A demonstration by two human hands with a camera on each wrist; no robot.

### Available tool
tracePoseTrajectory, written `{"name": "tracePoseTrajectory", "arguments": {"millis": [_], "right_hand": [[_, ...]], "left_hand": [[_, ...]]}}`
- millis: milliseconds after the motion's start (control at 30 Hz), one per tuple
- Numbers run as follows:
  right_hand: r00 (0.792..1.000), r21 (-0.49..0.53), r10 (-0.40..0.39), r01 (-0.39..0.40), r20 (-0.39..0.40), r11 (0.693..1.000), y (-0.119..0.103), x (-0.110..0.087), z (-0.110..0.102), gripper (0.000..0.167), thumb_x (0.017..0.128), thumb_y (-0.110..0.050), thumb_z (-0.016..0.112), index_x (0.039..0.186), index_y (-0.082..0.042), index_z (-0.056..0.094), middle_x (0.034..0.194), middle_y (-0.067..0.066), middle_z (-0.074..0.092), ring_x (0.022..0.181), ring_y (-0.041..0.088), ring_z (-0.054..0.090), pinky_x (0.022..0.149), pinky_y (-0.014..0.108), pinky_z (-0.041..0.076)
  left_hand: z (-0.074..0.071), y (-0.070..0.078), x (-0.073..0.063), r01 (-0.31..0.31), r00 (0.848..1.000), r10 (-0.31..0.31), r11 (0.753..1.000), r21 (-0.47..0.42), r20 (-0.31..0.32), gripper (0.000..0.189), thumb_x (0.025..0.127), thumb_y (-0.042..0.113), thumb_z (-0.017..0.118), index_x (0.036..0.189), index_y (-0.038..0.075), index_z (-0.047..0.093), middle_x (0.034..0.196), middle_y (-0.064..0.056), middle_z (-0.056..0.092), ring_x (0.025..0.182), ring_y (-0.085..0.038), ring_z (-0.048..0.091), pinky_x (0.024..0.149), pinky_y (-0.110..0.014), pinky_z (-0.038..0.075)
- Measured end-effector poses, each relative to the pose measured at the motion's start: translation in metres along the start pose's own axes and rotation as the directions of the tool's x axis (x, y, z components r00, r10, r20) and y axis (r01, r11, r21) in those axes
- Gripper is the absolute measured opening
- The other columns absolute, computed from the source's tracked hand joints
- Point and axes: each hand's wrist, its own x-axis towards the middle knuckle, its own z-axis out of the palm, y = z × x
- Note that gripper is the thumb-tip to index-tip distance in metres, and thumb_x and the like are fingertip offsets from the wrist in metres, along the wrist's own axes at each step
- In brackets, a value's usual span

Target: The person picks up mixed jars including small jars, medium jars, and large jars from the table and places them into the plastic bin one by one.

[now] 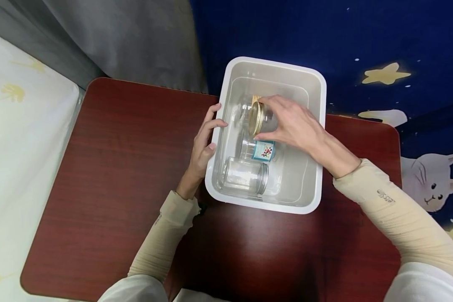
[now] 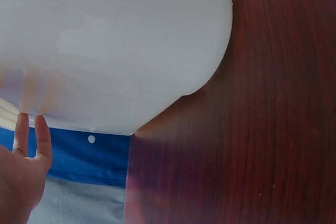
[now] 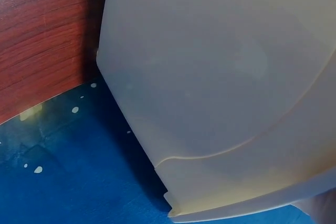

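Observation:
My right hand (image 1: 296, 126) reaches into a white plastic bin (image 1: 321, 142) and grips a clear jar with a gold lid (image 1: 256, 118), the lid facing left. Under and beside it lie a jar with a teal label (image 1: 263, 151) and, partly hidden, another clear jar (image 1: 244, 112). Nearest the bin's front wall, a clear jar with a silver lid (image 1: 244, 175) rests on its side. My left hand (image 1: 201, 142) touches the bin's left rim with fingers extended. The left wrist view shows this hand (image 2: 26, 166) against the bin's outer wall (image 2: 115, 40).
Beneath the bin is a dark red wooden table (image 1: 136, 167). Behind it hang a grey curtain (image 1: 136, 37) and a blue cloth (image 1: 287, 29) with stars. Only the bin's outer wall (image 3: 199, 77) and a sliver of hand show well in the right wrist view.

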Motion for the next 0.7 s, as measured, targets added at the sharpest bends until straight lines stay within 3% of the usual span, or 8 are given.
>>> {"name": "tracePoseTrajectory", "arguments": {"millis": [333, 567, 700], "right_hand": [[1.0, -0.035, -0.003, 0.003, -0.009, 0.999, -0.0027, 0.0017, 0.0025, 0.093, 0.068, -0.056, 0.086, 0.141, -0.008, 0.052, 0.121, 0.01, 0.063, 0.105, 0.027, 0.061, 0.08, 0.049, 0.052], [1.0, -0.035, -0.009, 0.01, 0.012, 0.999, -0.0029, 0.0023, 0.005, 0.097, 0.068, -0.058, 0.084, 0.143, -0.007, 0.05, 0.133, 0.013, 0.06, 0.119, 0.031, 0.058, 0.094, 0.05, 0.048], [1.0, -0.043, -0.011, 0.011, 0.013, 0.999, -0.0027, 0.0023, 0.005, 0.097, 0.068, -0.059, 0.084, 0.143, -0.007, 0.05, 0.133, 0.013, 0.06, 0.119, 0.031, 0.058, 0.094, 0.05, 0.049]], "left_hand": [[-0.0001, -0.0002, 0.0007, 0.006, 1.0, -0.006, 1.0, -0.024, -0.001, 0.079, 0.092, 0.069, 0.046, 0.115, -0.006, 0.055, 0.155, -0.019, 0.032, 0.143, -0.032, 0.03, 0.11, -0.048, 0.029], [0.0002, 0.0008, 0.0016, -0.011, 1.0, 0.011, 1.0, -0.004, -0.005, 0.079, 0.093, 0.069, 0.044, 0.114, -0.006, 0.056, 0.155, -0.017, 0.034, 0.143, -0.033, 0.031, 0.111, -0.047, 0.027], [0.0006, 0.0019, 0.0019, -0.011, 1.0, 0.011, 1.0, -0.004, -0.001, 0.078, 0.093, 0.068, 0.044, 0.114, -0.006, 0.056, 0.155, -0.015, 0.034, 0.143, -0.033, 0.031, 0.111, -0.048, 0.028]]}}
